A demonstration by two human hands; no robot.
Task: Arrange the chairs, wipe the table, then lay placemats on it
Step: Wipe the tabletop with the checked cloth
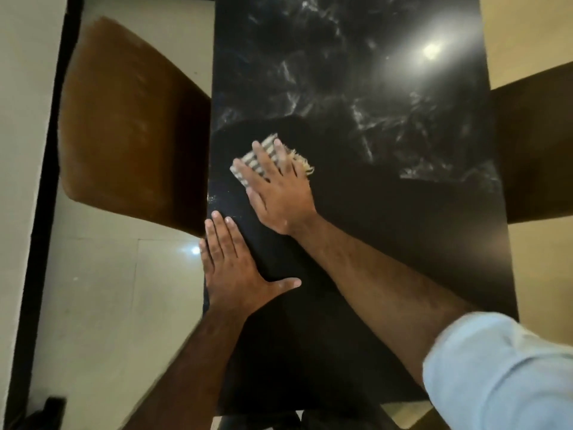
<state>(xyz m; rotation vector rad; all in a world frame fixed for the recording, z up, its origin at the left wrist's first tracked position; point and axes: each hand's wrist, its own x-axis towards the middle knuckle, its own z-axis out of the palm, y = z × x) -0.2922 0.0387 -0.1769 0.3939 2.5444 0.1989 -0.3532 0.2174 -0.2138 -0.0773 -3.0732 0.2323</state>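
The right hand [277,189] lies flat on a folded striped cloth [263,156], fingers straight and spread, pressing it onto the black marble table [372,119] near the table's left edge. The cloth sits under the fingers and sticks out beyond the fingertips, with its frayed fringe showing on the right side of the hand. The left hand [231,262] rests open and flat on the table's left edge, thumb stretched out to the right, holding nothing. A brown chair [124,119] stands at the left side of the table, another brown chair [539,144] at the right.
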